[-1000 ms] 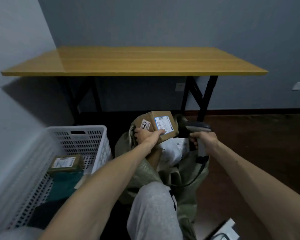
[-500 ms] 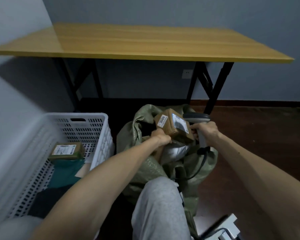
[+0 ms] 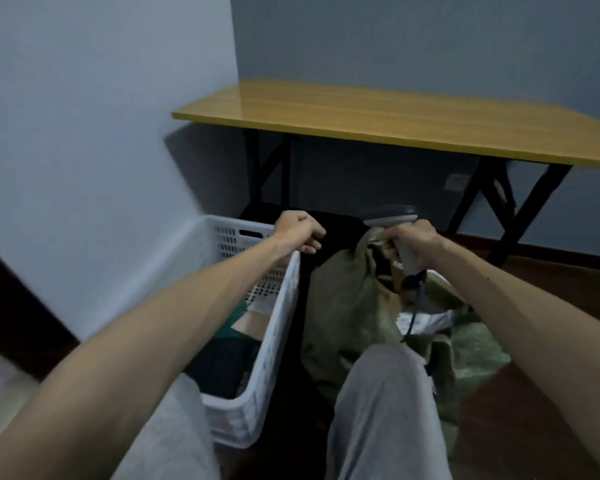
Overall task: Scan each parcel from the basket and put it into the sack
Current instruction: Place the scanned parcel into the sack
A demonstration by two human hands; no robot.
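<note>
Blue-walled corner; empty, curled left hand (image 3: 300, 233) over basket (image 3: 274, 327), right hand (image 3: 413, 242) gripping scanner (image 3: 392, 216) above sack (image 3: 347, 306).

The basket (image 3: 274, 327) mouth lies open below the left hand (image 3: 297, 232); the sack (image 3: 343, 306) stands just beside its right wall.

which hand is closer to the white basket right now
Left. The left hand hovers empty over the far right corner of the white basket. The right hand is off to the basket's right, over the green sack, gripping the scanner.
</note>
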